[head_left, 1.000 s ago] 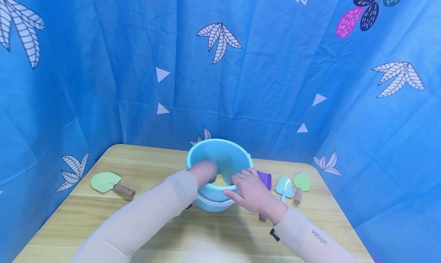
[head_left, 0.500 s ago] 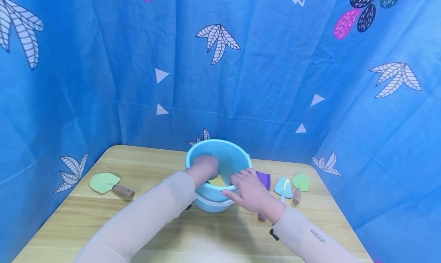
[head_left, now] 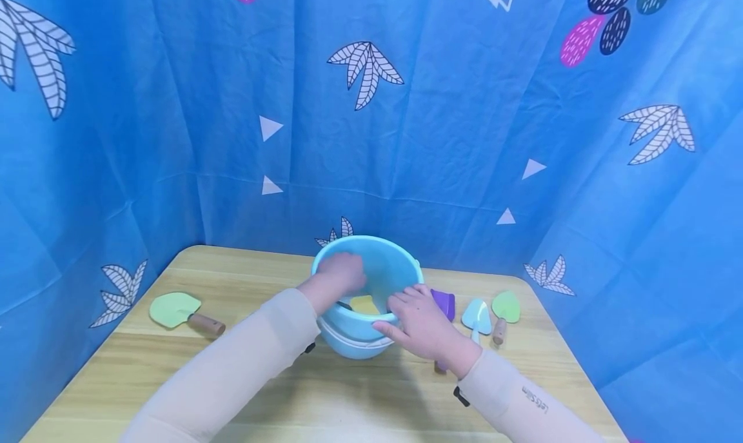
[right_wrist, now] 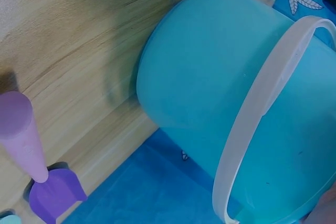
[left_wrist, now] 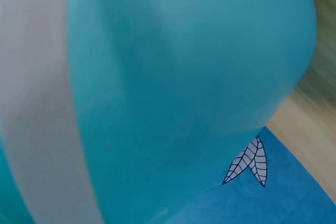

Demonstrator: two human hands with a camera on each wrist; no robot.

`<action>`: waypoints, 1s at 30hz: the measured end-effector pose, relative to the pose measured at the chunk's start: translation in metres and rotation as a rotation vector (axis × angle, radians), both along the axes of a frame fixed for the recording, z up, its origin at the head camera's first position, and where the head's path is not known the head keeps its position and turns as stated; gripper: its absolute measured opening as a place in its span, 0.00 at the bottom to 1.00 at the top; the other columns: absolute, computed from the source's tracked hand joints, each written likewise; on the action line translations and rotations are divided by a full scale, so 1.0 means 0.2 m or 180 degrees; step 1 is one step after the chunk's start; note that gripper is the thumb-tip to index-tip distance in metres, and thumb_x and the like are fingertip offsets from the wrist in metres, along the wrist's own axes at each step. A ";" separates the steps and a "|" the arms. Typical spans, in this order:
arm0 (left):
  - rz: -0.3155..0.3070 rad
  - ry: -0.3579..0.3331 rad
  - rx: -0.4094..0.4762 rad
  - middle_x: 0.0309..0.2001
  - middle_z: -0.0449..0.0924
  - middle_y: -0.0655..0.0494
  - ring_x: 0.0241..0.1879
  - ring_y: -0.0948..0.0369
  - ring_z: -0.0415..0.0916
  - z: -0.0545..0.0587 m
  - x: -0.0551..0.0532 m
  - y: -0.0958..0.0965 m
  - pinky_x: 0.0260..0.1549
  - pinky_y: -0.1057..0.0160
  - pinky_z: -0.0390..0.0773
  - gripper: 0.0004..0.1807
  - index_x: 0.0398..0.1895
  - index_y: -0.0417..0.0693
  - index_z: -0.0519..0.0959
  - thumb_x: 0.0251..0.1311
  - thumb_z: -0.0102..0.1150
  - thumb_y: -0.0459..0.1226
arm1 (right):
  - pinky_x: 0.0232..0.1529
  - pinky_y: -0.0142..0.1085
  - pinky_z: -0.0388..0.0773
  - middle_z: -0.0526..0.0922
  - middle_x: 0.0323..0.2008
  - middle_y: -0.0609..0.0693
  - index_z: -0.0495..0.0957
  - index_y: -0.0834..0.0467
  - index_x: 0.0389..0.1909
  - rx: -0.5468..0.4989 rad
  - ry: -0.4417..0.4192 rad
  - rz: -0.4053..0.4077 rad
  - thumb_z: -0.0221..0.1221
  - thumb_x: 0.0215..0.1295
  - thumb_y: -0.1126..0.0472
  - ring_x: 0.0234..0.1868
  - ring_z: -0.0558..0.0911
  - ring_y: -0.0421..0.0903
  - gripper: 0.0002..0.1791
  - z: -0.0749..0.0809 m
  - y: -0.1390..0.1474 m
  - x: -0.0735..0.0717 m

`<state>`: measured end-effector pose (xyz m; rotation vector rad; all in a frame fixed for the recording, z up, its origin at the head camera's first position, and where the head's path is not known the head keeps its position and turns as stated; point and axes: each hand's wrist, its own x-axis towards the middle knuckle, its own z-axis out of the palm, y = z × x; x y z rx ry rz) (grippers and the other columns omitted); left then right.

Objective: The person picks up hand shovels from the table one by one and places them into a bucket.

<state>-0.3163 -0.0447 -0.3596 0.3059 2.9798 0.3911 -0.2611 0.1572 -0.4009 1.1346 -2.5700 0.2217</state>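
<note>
Work looks partway, with a yellow object (head_left: 364, 304) inside the round light-blue plastic bucket (head_left: 384, 272) on the pale wood-grain table (head_left: 348, 417), four small coloured shovels (head_left: 173, 309) outside, the right hand (head_left: 422, 320) gripping the rim (head_left: 366, 317), the left hand (head_left: 342, 272) within, its hold hidden.

Bucket (right_wrist: 205, 72): smooth plastic, soft sheen. Tabletop (head_left: 348, 411): wood-grained, satin. Backdrop (head_left: 458, 108): creased cloth. Purple shovel (right_wrist: 55, 193): smooth plastic.
</note>
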 end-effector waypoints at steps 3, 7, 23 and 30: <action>0.0030 0.0066 -0.0002 0.26 0.77 0.56 0.28 0.58 0.75 0.01 0.00 -0.03 0.31 0.57 0.77 0.11 0.31 0.52 0.80 0.71 0.51 0.43 | 0.51 0.43 0.64 0.65 0.23 0.37 0.69 0.47 0.29 0.0036 -0.0009 -0.0030 0.47 0.72 0.34 0.31 0.66 0.39 0.23 0.00 -0.01 0.00; 0.0015 0.0256 -0.0008 0.25 0.77 0.58 0.27 0.59 0.75 0.01 0.00 -0.06 0.29 0.58 0.76 0.13 0.34 0.52 0.81 0.72 0.51 0.46 | 0.51 0.43 0.64 0.65 0.23 0.38 0.69 0.48 0.28 0.0056 -0.0002 -0.0048 0.48 0.72 0.34 0.31 0.66 0.39 0.23 0.00 -0.02 -0.01; -0.0198 0.1094 0.0090 0.23 0.74 0.57 0.26 0.58 0.72 0.03 0.05 -0.13 0.27 0.59 0.75 0.14 0.35 0.46 0.82 0.69 0.55 0.45 | 0.50 0.42 0.64 0.65 0.23 0.37 0.69 0.47 0.28 0.0013 -0.0018 -0.0102 0.48 0.72 0.33 0.32 0.66 0.39 0.23 -0.02 -0.02 -0.03; -0.0096 0.1262 0.0212 0.41 0.84 0.48 0.40 0.51 0.78 0.05 0.07 -0.18 0.41 0.51 0.79 0.17 0.47 0.42 0.83 0.69 0.56 0.46 | 0.49 0.43 0.64 0.63 0.22 0.38 0.68 0.47 0.27 0.0004 0.0037 -0.0053 0.48 0.72 0.33 0.31 0.65 0.39 0.23 -0.02 -0.02 -0.03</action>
